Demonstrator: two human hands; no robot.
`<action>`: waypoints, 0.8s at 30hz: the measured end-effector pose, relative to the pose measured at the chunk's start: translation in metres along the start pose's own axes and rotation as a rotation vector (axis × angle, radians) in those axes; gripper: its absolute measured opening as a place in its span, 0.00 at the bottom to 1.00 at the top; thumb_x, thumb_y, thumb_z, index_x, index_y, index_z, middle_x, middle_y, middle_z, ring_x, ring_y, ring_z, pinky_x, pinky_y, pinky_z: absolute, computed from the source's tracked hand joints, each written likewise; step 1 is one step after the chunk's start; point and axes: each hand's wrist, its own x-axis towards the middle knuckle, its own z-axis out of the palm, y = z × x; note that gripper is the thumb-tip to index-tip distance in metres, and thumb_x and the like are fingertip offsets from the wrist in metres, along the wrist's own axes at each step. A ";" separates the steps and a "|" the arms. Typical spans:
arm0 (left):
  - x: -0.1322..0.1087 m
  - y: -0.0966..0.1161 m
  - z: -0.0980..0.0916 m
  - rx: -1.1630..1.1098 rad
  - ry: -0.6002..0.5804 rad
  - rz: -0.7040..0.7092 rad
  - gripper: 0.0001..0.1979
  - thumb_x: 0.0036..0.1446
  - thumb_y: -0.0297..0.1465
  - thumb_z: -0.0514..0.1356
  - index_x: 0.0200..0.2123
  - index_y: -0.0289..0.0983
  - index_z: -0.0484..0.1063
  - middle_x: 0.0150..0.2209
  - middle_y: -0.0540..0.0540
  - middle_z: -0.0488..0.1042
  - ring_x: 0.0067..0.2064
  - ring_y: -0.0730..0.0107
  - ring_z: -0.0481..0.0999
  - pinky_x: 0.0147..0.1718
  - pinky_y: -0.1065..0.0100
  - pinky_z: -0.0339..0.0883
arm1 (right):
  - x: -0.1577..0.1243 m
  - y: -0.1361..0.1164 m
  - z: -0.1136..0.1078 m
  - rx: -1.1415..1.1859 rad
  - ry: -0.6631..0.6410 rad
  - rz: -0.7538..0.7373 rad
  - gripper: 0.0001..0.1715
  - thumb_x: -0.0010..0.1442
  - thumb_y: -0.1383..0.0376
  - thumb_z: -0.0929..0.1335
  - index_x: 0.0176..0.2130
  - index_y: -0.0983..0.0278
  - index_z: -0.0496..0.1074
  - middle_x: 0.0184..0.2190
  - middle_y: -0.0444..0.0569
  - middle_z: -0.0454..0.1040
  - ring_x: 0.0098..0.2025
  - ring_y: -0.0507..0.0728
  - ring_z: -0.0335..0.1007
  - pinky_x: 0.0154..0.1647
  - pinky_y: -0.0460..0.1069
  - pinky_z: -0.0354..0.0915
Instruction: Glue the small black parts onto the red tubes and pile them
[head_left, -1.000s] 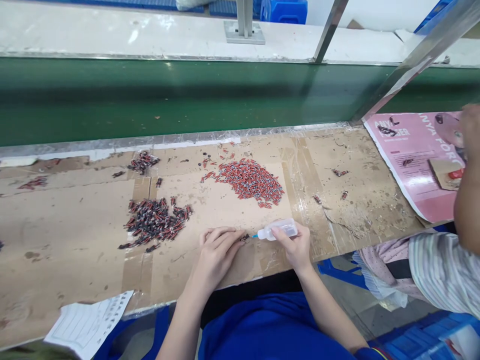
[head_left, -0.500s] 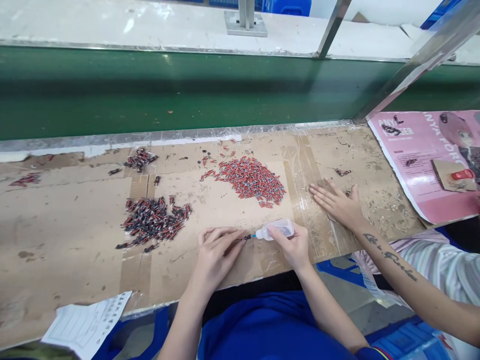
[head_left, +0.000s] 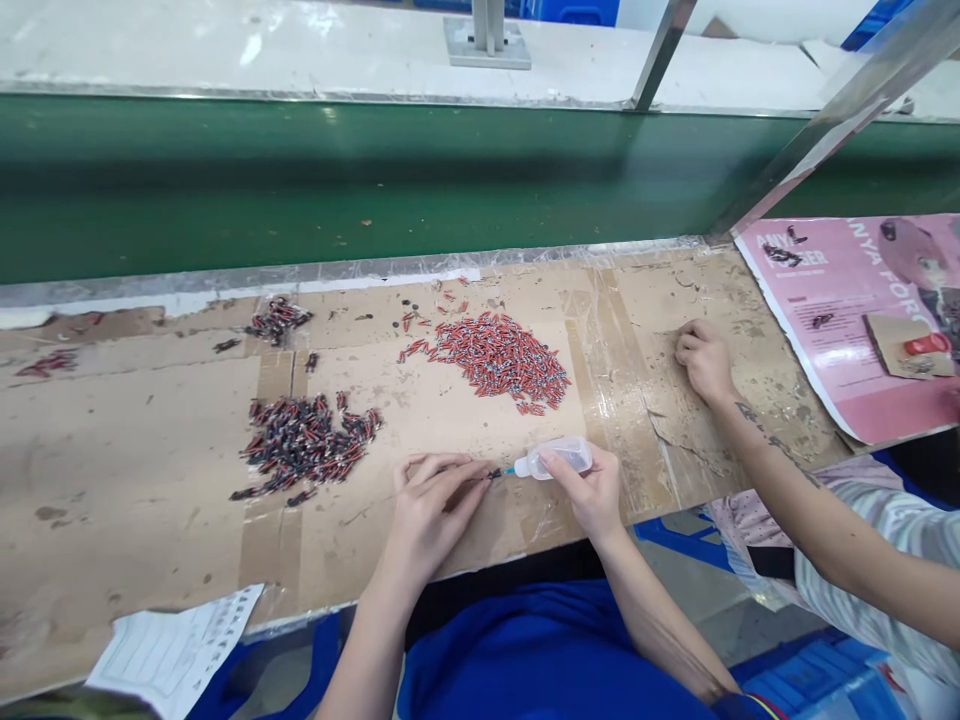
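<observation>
My left hand rests on the cardboard, thumb and fingers pinching a small dark part that shows past the fingertips. In my right hand is a clear squeeze bottle, lying on its side with its blue needle tip pointing left at that part. Whether the tip touches the part I cannot tell. Beyond my hands lies a pile of small red parts with silvery ends. To the left is a heap of black-and-red parts, with a smaller cluster behind it.
A co-worker's hand rests on the cardboard-covered bench at the right. Past it lies a pink poster bearing a red cap. A green belt runs behind. A paper sheet hangs over the front left edge.
The co-worker's hand has moved right and back, its fingers now curled, and a small dark part that lay near it is no longer visible. My hands, the bottle and the held part have barely moved.
</observation>
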 end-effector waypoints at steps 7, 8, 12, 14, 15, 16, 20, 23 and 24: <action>0.001 0.002 0.000 0.009 0.012 0.006 0.06 0.62 0.32 0.58 0.35 0.42 0.75 0.31 0.52 0.82 0.37 0.68 0.79 0.45 0.60 0.55 | 0.000 0.002 0.001 -0.068 -0.068 0.023 0.12 0.52 0.58 0.73 0.26 0.64 0.79 0.23 0.49 0.80 0.24 0.56 0.74 0.25 0.48 0.69; 0.001 0.002 0.000 0.012 0.016 0.007 0.06 0.63 0.32 0.58 0.35 0.42 0.75 0.31 0.52 0.82 0.37 0.67 0.78 0.45 0.59 0.54 | -0.001 0.002 0.002 -0.071 -0.063 0.024 0.12 0.51 0.57 0.73 0.26 0.64 0.79 0.23 0.49 0.80 0.24 0.56 0.74 0.25 0.48 0.69; -0.001 0.001 0.004 0.025 0.039 -0.006 0.07 0.63 0.33 0.57 0.34 0.43 0.75 0.29 0.52 0.81 0.38 0.65 0.78 0.46 0.58 0.53 | 0.001 0.001 0.002 -0.047 -0.007 0.035 0.13 0.51 0.57 0.73 0.25 0.64 0.78 0.23 0.48 0.79 0.24 0.56 0.73 0.25 0.48 0.69; -0.002 -0.001 0.007 0.025 0.040 -0.014 0.06 0.63 0.32 0.57 0.37 0.44 0.76 0.29 0.52 0.81 0.39 0.64 0.77 0.47 0.57 0.53 | 0.003 0.000 -0.001 -0.031 -0.003 0.040 0.13 0.51 0.56 0.72 0.25 0.64 0.77 0.23 0.48 0.79 0.24 0.57 0.74 0.26 0.49 0.69; -0.003 -0.002 0.008 0.025 0.042 -0.012 0.06 0.63 0.32 0.57 0.39 0.44 0.76 0.30 0.51 0.81 0.40 0.63 0.76 0.47 0.57 0.53 | 0.004 0.000 -0.004 -0.031 -0.011 0.040 0.13 0.51 0.56 0.72 0.25 0.64 0.77 0.23 0.48 0.79 0.25 0.57 0.74 0.27 0.49 0.69; -0.004 -0.003 0.010 0.026 0.048 -0.004 0.07 0.63 0.32 0.57 0.41 0.44 0.75 0.31 0.50 0.81 0.40 0.62 0.76 0.46 0.57 0.53 | 0.005 -0.001 -0.008 -0.041 -0.019 0.039 0.14 0.51 0.55 0.72 0.26 0.64 0.77 0.24 0.48 0.79 0.25 0.57 0.74 0.27 0.49 0.69; -0.006 -0.004 0.011 0.019 0.073 0.005 0.11 0.64 0.28 0.54 0.43 0.45 0.75 0.33 0.48 0.80 0.40 0.61 0.73 0.43 0.57 0.55 | 0.006 -0.004 -0.028 -0.289 0.027 0.046 0.24 0.49 0.53 0.74 0.42 0.64 0.77 0.24 0.46 0.77 0.23 0.56 0.71 0.24 0.48 0.66; -0.005 -0.003 0.008 -0.017 0.085 -0.027 0.11 0.64 0.27 0.53 0.41 0.44 0.75 0.35 0.46 0.77 0.42 0.60 0.71 0.42 0.59 0.59 | 0.004 -0.012 -0.037 -0.673 0.139 -0.034 0.31 0.51 0.51 0.74 0.51 0.63 0.74 0.27 0.49 0.76 0.28 0.59 0.71 0.30 0.52 0.67; -0.004 -0.002 0.006 -0.031 0.097 -0.032 0.11 0.64 0.26 0.52 0.40 0.43 0.74 0.35 0.46 0.77 0.42 0.61 0.70 0.41 0.60 0.60 | 0.004 -0.016 -0.037 -0.785 0.180 -0.110 0.28 0.53 0.51 0.73 0.50 0.62 0.75 0.32 0.52 0.76 0.33 0.61 0.72 0.35 0.55 0.68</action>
